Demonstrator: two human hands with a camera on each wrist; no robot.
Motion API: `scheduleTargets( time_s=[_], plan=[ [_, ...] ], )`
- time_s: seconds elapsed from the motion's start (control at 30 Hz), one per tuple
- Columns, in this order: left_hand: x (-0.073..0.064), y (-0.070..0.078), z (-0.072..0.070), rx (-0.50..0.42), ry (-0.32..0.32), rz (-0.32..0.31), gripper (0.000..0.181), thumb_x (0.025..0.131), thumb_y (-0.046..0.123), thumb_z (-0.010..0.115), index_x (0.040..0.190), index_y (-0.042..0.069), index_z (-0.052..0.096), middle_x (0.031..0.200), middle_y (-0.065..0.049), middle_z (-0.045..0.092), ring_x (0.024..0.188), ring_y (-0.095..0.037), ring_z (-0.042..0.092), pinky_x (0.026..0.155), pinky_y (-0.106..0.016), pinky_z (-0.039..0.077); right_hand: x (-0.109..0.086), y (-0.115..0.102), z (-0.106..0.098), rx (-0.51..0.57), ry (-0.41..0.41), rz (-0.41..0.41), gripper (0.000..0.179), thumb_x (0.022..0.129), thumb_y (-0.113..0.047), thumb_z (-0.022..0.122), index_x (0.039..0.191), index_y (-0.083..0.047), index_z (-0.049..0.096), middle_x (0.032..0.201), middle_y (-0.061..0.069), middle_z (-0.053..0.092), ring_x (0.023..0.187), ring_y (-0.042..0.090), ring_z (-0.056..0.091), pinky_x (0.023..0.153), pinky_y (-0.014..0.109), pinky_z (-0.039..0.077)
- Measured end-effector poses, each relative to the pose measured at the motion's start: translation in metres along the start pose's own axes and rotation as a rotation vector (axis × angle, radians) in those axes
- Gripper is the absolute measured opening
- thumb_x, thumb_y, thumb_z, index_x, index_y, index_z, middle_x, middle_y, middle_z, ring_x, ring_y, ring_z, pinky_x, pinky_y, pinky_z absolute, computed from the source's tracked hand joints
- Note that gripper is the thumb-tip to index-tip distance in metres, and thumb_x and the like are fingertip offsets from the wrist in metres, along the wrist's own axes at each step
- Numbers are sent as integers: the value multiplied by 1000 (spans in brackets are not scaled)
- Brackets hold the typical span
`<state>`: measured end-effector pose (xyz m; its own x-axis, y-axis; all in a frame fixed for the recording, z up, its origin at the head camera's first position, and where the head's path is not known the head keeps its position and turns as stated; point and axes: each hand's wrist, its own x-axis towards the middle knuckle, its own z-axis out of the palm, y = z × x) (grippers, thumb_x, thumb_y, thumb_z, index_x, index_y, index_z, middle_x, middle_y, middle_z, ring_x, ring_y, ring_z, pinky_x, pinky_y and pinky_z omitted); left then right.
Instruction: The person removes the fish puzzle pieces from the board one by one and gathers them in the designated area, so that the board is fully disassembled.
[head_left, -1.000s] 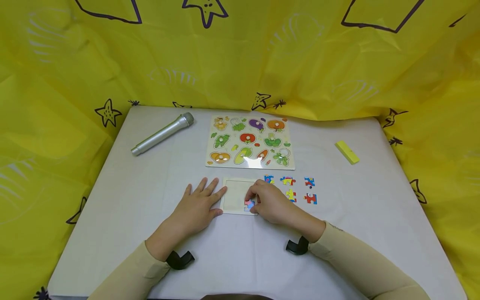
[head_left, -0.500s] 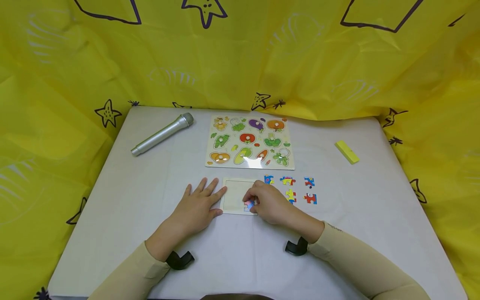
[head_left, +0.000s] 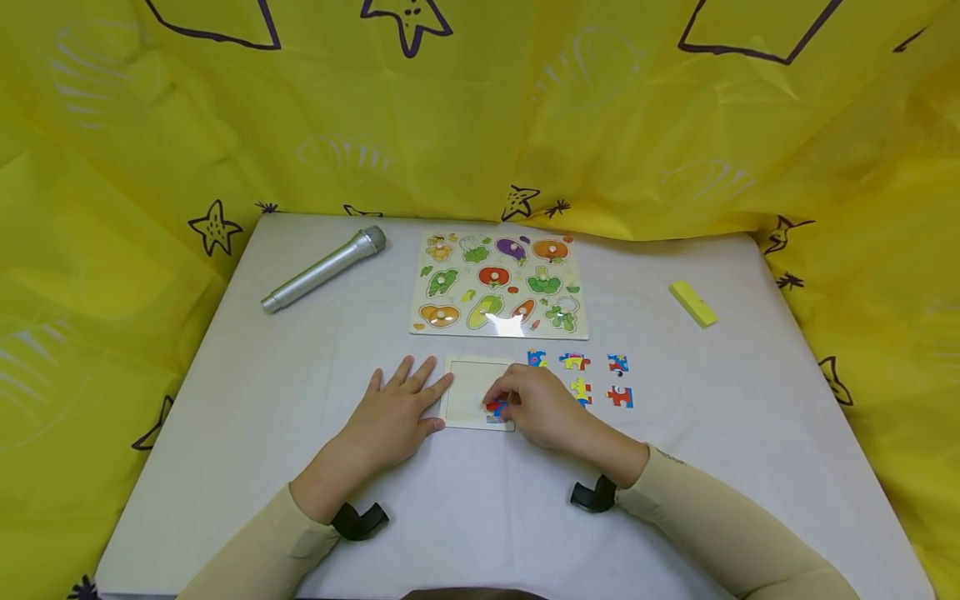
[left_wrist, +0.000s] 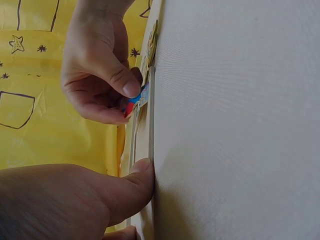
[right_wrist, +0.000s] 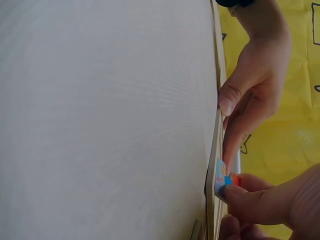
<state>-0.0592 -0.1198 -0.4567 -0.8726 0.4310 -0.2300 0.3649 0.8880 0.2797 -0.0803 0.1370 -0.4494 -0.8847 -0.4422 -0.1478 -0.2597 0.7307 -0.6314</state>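
Observation:
My right hand (head_left: 542, 406) pinches a red and blue jigsaw piece (head_left: 496, 408) between thumb and fingertips, over the lower right part of a pale puzzle tray (head_left: 467, 392). In the right wrist view the piece (right_wrist: 221, 175) is tilted up at the tray's edge. My left hand (head_left: 395, 414) lies with fingers spread on the table, its thumb and index finger touching the tray's left edge. The left wrist view shows that thumb (left_wrist: 135, 187) against the tray's rim. Several loose jigsaw pieces (head_left: 619, 397) lie in two rows to the right, some partly hidden by the right hand.
A vegetable peg puzzle board (head_left: 499, 285) lies behind the tray. A silver microphone (head_left: 324, 270) is at the back left, and a yellow block (head_left: 693, 303) at the right. A yellow curtain (head_left: 480, 125) borders the white table (head_left: 285, 392).
The piece in my right fingers has tilted, and more red and blue shows where it looked paler before. My right fingertips have shifted slightly left. My left hand stays put.

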Motion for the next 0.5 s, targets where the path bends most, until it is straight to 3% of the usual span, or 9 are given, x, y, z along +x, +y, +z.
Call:
scheduleTargets(
  time_s=[0.27, 0.5],
  plan=[
    [0, 0, 1, 1, 2, -2, 71, 103, 44, 70, 166, 29, 43, 178, -9, 29, 166, -47, 22, 125, -81, 22, 0, 1, 0, 39, 15, -70, 22, 94, -3, 81, 102, -23, 85, 99, -12, 74, 95, 9, 65, 85, 27, 56],
    [0, 0, -1, 0, 5, 2, 70, 103, 44, 70, 166, 28, 43, 178, -9, 29, 165, -47, 23, 125, -80, 22, 2, 0, 0, 49, 27, -31, 23, 95, -3, 79, 108, -21, 80, 92, -10, 68, 87, 13, 59, 77, 27, 54]
  ],
)
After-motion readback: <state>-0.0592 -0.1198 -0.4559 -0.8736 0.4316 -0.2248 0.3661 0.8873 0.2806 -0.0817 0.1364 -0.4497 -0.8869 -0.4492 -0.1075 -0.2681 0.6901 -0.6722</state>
